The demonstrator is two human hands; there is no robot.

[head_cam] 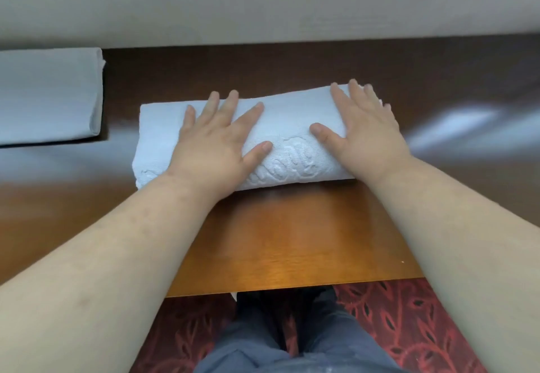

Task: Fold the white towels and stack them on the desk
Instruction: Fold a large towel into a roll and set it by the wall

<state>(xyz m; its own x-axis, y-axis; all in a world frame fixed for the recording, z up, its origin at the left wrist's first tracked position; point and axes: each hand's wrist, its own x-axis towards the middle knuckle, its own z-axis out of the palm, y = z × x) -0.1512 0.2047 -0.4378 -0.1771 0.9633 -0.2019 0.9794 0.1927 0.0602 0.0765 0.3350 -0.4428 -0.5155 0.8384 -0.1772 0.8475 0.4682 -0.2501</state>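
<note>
Standing at a glossy brown wooden desk (277, 241) set against a pale grey wall (263, 1), with red leaf-patterned carpet (409, 320) showing below the near edge. Looking down over blue-grey trousers (292, 352) at the bottom of the view.

Lying across the middle of the desk: a folded white towel (286, 127), long side running left to right, an embossed raised pattern showing along its near edge. Pressing flat on its top, left hand (216, 144) over the left half, fingers straight and spread wide, thumb angled toward the centre. Pressing likewise on the right half, right hand (362, 132), fingers straight and slightly fanned, reaching to the towel's far right corner, thumb pointing inward. Gripping nothing with either hand; palms down, well apart from each other, bare towel showing between the thumbs.

Sitting at the far left of the desk, apart from the hands, a second folded white towel (49, 94), partly cut off by the frame edge and lying close to the wall.
</note>
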